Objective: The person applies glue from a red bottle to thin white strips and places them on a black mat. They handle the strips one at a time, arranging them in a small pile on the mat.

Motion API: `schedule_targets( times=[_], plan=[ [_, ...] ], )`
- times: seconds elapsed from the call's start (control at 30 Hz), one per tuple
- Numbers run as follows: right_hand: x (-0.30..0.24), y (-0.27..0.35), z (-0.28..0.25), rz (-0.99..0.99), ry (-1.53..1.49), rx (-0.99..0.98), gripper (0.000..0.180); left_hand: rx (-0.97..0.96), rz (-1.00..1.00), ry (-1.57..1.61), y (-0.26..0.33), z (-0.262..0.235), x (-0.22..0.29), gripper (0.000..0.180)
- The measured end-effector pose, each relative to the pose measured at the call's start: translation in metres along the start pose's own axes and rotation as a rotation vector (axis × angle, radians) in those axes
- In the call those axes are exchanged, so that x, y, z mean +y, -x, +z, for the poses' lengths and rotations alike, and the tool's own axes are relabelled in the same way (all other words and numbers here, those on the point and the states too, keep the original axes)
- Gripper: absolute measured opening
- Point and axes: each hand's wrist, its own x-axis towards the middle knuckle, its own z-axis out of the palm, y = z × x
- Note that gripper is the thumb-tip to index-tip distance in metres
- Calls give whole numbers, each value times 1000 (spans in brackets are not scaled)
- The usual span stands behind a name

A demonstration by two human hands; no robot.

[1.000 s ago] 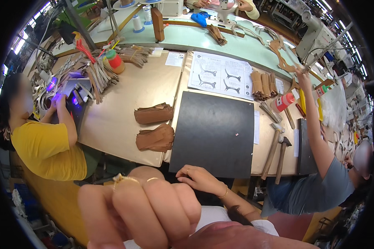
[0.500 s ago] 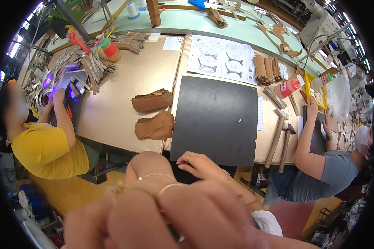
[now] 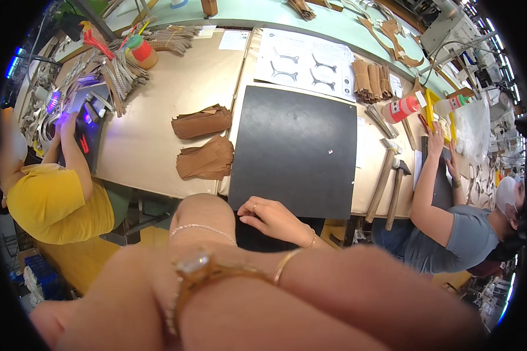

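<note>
Very near the camera, a large blurred hand, apparently my left hand (image 3: 240,310), fills the lower part of the view. Its fingers wear a ring with a clear stone, a thin chain-like ring and a gold band. One finger points up towards the table edge; whether the hand grips anything is hidden. At the front edge of a black cutting mat (image 3: 295,152) rests my right hand (image 3: 270,221), loosely curled, thumb apart, nothing in it. To the left of the mat lie two fanned stacks of brown leather strips, an upper stack (image 3: 202,123) and a lower stack (image 3: 205,159).
Behind the mat lie a sheet of drawings (image 3: 304,63) and bundled brown pieces (image 3: 370,81). On the right are two hammers (image 3: 380,184) (image 3: 394,196) and a red bottle (image 3: 401,109). Co-workers sit at left, in a yellow shirt (image 3: 58,202), and right, in grey (image 3: 451,243).
The whole view has shifted, so the table appears higher and slightly left. The large hand covers more of the lower view. My right hand stays by the mat's front edge.
</note>
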Motion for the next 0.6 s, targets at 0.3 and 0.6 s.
schedule_targets(
  times=[0.3,0.6],
  plan=[
    [-3,0,-1,-12,23,3,17,-21,16,0,11,5,-5,16],
    [-6,13,-59,37,48,226,14,-25,58,-1,5,5,7,17]
  ],
)
